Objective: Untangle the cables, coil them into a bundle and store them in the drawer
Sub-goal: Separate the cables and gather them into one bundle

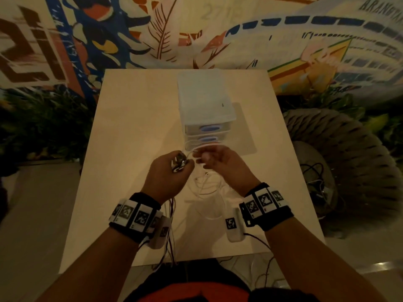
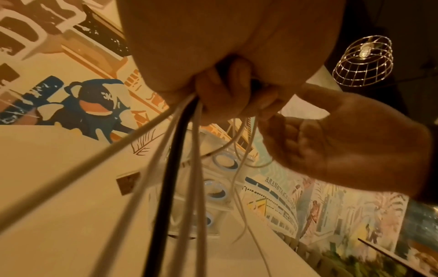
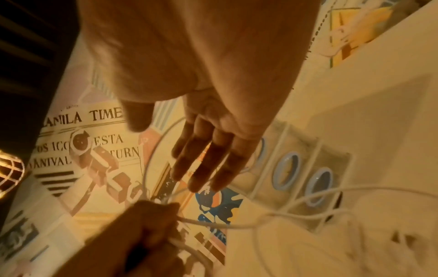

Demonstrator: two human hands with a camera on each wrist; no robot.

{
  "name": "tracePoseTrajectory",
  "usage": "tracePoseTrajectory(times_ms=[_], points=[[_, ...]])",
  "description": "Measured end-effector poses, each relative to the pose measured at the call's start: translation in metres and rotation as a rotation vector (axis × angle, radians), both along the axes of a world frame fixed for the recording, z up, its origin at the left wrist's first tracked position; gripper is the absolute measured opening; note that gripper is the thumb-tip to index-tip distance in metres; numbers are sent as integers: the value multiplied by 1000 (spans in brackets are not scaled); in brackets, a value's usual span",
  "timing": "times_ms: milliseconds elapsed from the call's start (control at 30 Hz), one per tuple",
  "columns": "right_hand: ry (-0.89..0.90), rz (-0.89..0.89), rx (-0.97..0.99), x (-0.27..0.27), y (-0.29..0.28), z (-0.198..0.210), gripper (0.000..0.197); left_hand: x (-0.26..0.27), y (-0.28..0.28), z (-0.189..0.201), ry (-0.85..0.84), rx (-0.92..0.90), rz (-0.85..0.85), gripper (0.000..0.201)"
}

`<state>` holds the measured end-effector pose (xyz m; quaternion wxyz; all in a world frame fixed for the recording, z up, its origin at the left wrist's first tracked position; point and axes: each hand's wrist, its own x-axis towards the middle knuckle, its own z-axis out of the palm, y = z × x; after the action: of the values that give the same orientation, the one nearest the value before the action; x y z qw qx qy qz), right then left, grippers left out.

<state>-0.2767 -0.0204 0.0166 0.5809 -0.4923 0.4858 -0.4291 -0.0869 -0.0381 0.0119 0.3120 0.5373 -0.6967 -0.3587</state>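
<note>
My left hand is raised over the table and grips a bunch of cables, several white and one black, which hang down below the fist. Just right of it my right hand is held with straight fingers and the thumb apart; a white cable loop arcs from the left fist round behind those fingers. More white cable lies slack on the table beneath both hands. The white three-drawer unit with blue handles stands just beyond, all drawers closed.
The pale table ends close to my body and at both sides. A wicker chair with dark cables on it stands at the right. Behind the table is a painted wall. A wire-cage lamp hangs overhead.
</note>
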Motion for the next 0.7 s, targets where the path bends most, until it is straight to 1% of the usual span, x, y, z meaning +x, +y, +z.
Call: tracePoseTrajectory(times_ms=[67,100,133,233,300,367,433,500,567,600,633,700], points=[[298,161,-47,4,7,-15,22,1,1,4,103,52,4,39],[420,192,-71,6,9,-22,18,2,1,6,140,72,13,36],[496,186,-104,8,10,-27,15,3,2,8,166,76,19,35],[613,95,-219,3,6,-48,16,8,4,13,210,34,42,34],[744,111,-239,-6,2,-62,16,12,5,18,250,1,93,34],[830,114,-180,-14,-2,-74,17,15,6,24,287,-22,160,37],[882,90,-89,-21,-6,-76,23,18,6,30,349,-17,221,36],[914,93,-15,-26,-10,-75,33,23,5,34,392,-16,244,38],[944,89,-17,-31,-11,-76,45,28,4,36,411,-42,254,38],[961,90,-19,-33,-12,-77,44,30,4,37,430,-52,264,38],[990,91,-18,-35,-11,-79,38,31,5,38,450,-59,275,39],[1136,70,-47,-38,-10,-79,27,31,7,40,464,-84,291,38]])
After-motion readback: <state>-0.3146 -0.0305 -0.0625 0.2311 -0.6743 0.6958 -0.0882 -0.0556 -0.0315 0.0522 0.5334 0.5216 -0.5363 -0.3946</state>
